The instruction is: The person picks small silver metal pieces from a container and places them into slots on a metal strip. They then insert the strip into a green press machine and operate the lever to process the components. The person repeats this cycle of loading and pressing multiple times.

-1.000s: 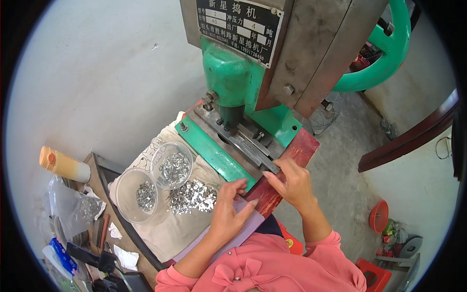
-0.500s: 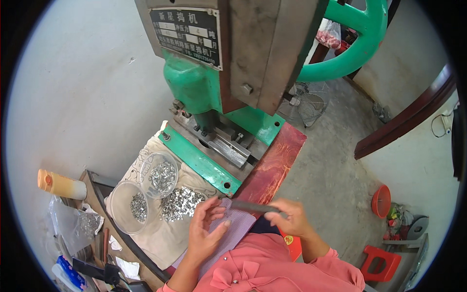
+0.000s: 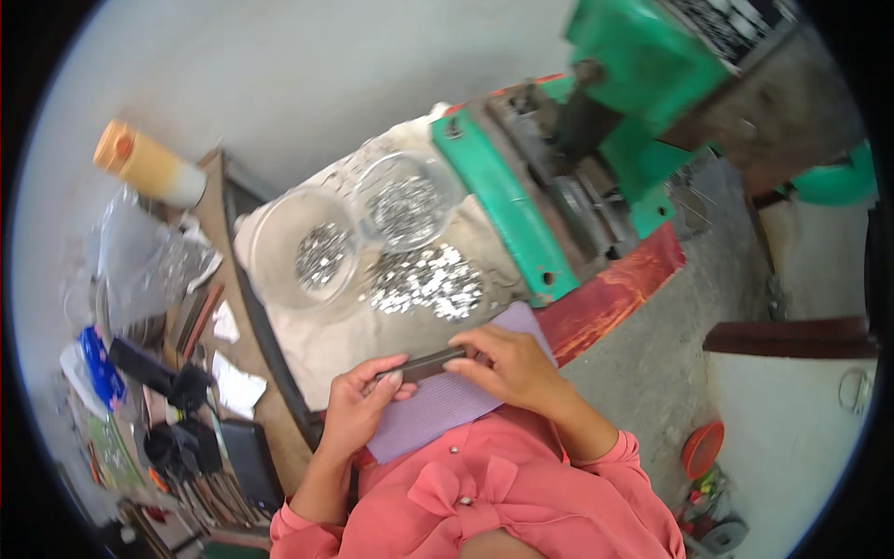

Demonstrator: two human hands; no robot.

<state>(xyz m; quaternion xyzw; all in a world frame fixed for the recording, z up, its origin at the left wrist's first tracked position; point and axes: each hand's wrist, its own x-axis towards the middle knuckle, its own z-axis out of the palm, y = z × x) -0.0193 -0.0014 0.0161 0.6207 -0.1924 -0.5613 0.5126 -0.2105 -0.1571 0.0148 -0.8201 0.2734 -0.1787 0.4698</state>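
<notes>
Both hands hold a dark, flat, narrow bar (image 3: 428, 363) level in front of my body. At its left end, my left hand (image 3: 358, 396) closes its thumb and fingers round it. My right hand (image 3: 512, 368) pinches the other end. Below the bar lies a purple ribbed cloth (image 3: 419, 430) at the table edge. Just beyond the hands, small shiny metal pieces (image 3: 438, 287) lie heaped on a pale cloth (image 3: 326, 359). Behind them stand two clear plastic tubs, a left tub (image 3: 270, 256) and a right tub (image 3: 372, 172), each with more such pieces inside.
A green press (image 3: 512, 205) stands on a red board (image 3: 605, 298) at the right. To the left, a side table holds a yellow-and-white bottle (image 3: 149, 163), a plastic bag (image 3: 140, 242), white paper scraps (image 3: 237, 384) and assorted tools. A red basin (image 3: 703, 450) is on the floor at right.
My left hand has gone from spread fingers to gripping the bar, now held by both hands. The view has swung left, so the press appears farther right.
</notes>
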